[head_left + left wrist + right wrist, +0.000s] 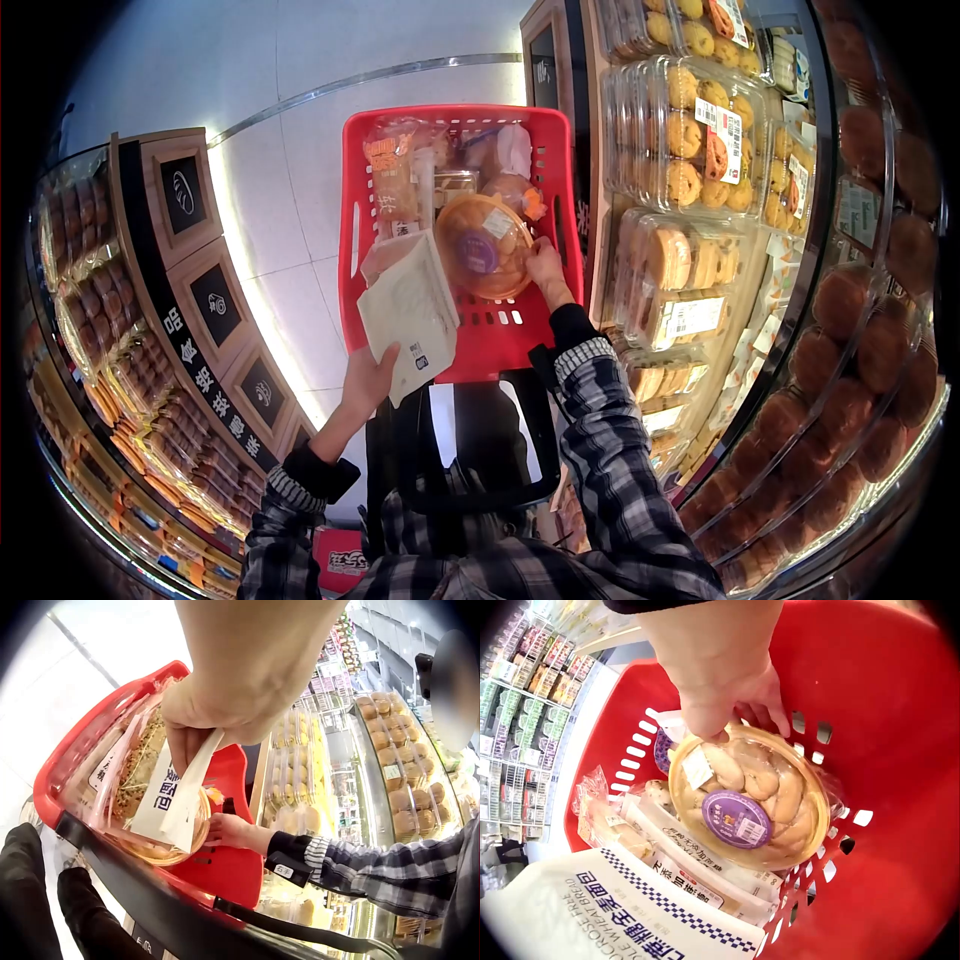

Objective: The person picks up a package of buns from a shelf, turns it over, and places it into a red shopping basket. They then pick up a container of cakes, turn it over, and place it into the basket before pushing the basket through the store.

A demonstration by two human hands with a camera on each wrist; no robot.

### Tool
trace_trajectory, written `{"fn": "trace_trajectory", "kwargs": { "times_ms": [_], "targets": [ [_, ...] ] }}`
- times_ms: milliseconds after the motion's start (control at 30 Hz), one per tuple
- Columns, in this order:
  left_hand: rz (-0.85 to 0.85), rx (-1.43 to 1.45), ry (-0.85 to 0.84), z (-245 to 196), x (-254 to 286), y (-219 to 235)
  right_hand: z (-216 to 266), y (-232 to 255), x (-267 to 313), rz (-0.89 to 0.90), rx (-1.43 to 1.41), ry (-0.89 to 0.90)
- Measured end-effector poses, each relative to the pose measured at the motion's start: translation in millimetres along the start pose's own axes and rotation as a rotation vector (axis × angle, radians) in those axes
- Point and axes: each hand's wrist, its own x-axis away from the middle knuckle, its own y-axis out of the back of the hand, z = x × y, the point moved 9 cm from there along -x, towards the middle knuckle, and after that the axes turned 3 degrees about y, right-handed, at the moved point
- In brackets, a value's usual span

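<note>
A red basket (357,290) holds several packaged foods. My left hand (368,382) pinches the lower edge of a white paper bread bag (412,310), held over the basket's left side; the left wrist view shows the fingers (180,742) on its end. My right hand (546,268) grips the rim of a round clear-lidded tub (484,246) with a purple label, inside the basket. In the right wrist view, elongated pale-brown pieces show through its lid (787,796), and the thumb and fingers of the hand (731,705) are at its rim.
Other wrapped breads (392,175) lie in the basket's far part. Shelves of boxed pastries (690,140) stand close on the right, with round brown buns (840,370) beyond. Another bakery shelf (150,400) runs along the left. A black cart handle (485,500) is near my body.
</note>
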Motion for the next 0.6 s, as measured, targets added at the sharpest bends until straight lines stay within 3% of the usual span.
{"fn": "trace_trajectory", "kwargs": {
  "times_ms": [100, 200, 400, 467, 500, 600],
  "targets": [
    [0.042, -0.077, 0.020, 8, -12, -13, 12, 8, 10, -0.035, -0.077, 0.066],
    [0.079, -0.067, 0.014, -2, -19, -23, 45, 28, 34, -0.240, -0.072, 0.329],
    [0.130, -0.154, -0.038, 0, -46, -51, 68, 18, 63, 0.028, -0.080, 0.464],
    [0.109, -0.222, -0.097, 3, -59, -62, 60, 14, 66, 0.077, -0.085, 0.432],
    [0.066, -0.121, -0.176, 0, -65, -66, 50, 9, 65, 0.100, -0.107, 0.408],
    [0.139, -0.147, -0.223, 17, -86, -88, 43, 6, 68, 0.131, -0.098, 0.396]
  ]
}}
